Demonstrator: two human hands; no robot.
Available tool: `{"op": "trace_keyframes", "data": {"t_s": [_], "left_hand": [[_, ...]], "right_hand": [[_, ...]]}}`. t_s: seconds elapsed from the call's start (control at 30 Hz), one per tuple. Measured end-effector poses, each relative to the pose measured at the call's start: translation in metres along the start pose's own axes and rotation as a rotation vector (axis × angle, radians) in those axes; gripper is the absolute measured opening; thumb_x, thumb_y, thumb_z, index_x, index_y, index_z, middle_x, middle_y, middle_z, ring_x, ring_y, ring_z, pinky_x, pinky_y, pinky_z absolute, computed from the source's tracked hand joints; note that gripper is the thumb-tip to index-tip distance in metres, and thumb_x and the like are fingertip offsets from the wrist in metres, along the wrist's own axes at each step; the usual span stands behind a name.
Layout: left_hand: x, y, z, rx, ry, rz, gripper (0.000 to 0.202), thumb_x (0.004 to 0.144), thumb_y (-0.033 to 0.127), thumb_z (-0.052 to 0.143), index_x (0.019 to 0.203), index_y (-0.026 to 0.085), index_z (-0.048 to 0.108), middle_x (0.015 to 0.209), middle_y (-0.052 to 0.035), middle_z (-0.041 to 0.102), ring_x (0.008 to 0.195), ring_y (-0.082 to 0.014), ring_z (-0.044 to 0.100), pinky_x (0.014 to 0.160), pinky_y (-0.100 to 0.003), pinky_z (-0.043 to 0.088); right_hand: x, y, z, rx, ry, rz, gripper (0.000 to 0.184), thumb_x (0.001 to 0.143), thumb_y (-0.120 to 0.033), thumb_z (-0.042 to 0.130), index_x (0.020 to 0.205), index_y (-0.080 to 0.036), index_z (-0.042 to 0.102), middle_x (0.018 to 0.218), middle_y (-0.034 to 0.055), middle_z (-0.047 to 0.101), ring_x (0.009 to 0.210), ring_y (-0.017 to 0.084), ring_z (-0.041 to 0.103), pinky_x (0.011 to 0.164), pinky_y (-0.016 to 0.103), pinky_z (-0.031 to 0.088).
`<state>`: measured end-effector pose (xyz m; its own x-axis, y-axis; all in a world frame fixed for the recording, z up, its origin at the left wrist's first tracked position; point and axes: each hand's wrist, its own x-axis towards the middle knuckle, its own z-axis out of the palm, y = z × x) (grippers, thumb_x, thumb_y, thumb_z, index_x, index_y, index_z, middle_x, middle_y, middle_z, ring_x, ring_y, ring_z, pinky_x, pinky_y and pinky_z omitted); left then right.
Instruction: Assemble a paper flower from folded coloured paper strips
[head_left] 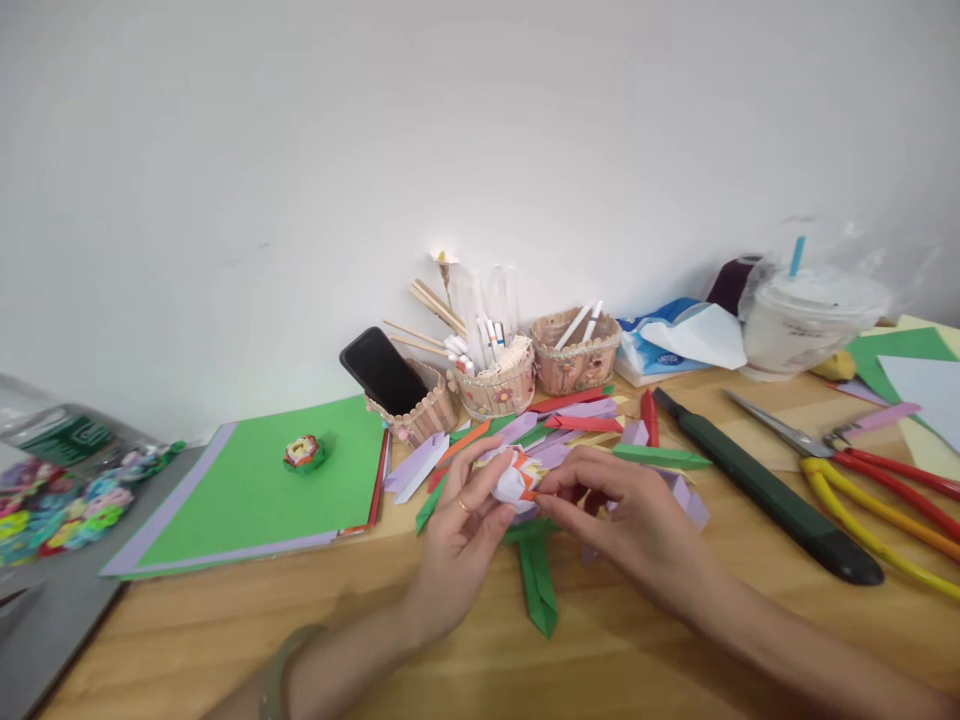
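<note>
Between my two hands is a small folded paper flower point(516, 482), white with orange and some yellow. My left hand point(466, 515) wears a ring and grips the flower from its left side, fingers curled over it. The thumb and forefinger of my right hand point(622, 510) pinch its orange edge from the right. Just below lies a folded green paper strip point(537, 585) on the table. Behind and around my hands are loose folded strips point(581, 412) in purple, red, green, orange and yellow. My fingers hide part of the flower.
A finished paper flower point(304, 453) sits on green sheets point(247, 500) at left. Behind stand a phone point(384, 370) in a small basket and two more decorated baskets point(496, 390). At right lie a dark green cutter point(772, 490), scissors point(817, 450) and a lidded plastic cup point(810, 320).
</note>
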<state>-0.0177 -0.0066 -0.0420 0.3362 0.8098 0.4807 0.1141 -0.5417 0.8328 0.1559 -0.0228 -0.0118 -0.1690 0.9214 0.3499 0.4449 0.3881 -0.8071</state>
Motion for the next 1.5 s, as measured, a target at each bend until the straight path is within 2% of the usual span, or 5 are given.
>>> {"op": "trace_keyframes", "data": {"t_s": [0.23,0.97,1.17,1.3,1.5], "left_hand": [[-0.0009,0.003,0.0,-0.003,-0.038,-0.042,0.044,0.087,0.019,0.046,0.127,0.037,0.043,0.135,-0.0061,0.037,0.121,-0.0202,0.042,0.091,-0.034,0.046],[0.0002,0.0004,0.0043,-0.084,-0.019,-0.078,0.043,0.084,0.022,0.052,0.125,0.034,0.047,0.134,-0.0069,0.038,0.125,-0.0234,0.039,0.09,-0.034,0.049],[0.0014,-0.0003,0.0042,-0.139,0.014,-0.073,0.041,0.084,0.021,0.051,0.123,0.036,0.05,0.13,-0.0063,0.043,0.12,-0.0206,0.044,0.091,-0.035,0.046],[0.0024,-0.0005,0.0033,-0.144,0.023,-0.075,0.041,0.083,0.021,0.053,0.122,0.034,0.051,0.133,-0.0072,0.042,0.121,-0.0222,0.043,0.092,-0.037,0.046],[0.0019,-0.0007,0.0024,-0.114,0.046,-0.059,0.042,0.084,0.019,0.052,0.123,0.034,0.05,0.133,-0.0067,0.042,0.123,-0.022,0.04,0.092,-0.036,0.045]], "right_hand": [[-0.0029,-0.0013,-0.0014,-0.165,0.049,-0.162,0.009,0.08,-0.015,0.054,0.076,-0.018,0.062,0.07,0.0014,0.059,0.059,0.011,0.055,0.052,0.02,0.044],[-0.0048,0.0001,0.0009,-0.353,0.114,-0.232,0.012,0.079,-0.014,0.049,0.076,-0.018,0.061,0.071,0.0025,0.059,0.057,0.01,0.054,0.052,0.021,0.045],[0.0001,-0.0023,-0.0042,-0.058,-0.02,-0.186,0.013,0.083,-0.014,0.049,0.082,-0.018,0.062,0.072,0.002,0.057,0.061,0.011,0.055,0.051,0.02,0.046],[0.0044,-0.0017,-0.0077,-0.023,-0.067,-0.108,0.015,0.084,-0.017,0.052,0.082,-0.019,0.066,0.069,0.0012,0.058,0.059,0.011,0.055,0.048,0.02,0.045],[-0.0001,0.0014,-0.0062,-0.05,-0.027,-0.279,0.018,0.083,-0.012,0.053,0.093,-0.019,0.066,0.076,0.0027,0.06,0.068,0.012,0.056,0.059,0.023,0.047]]}}
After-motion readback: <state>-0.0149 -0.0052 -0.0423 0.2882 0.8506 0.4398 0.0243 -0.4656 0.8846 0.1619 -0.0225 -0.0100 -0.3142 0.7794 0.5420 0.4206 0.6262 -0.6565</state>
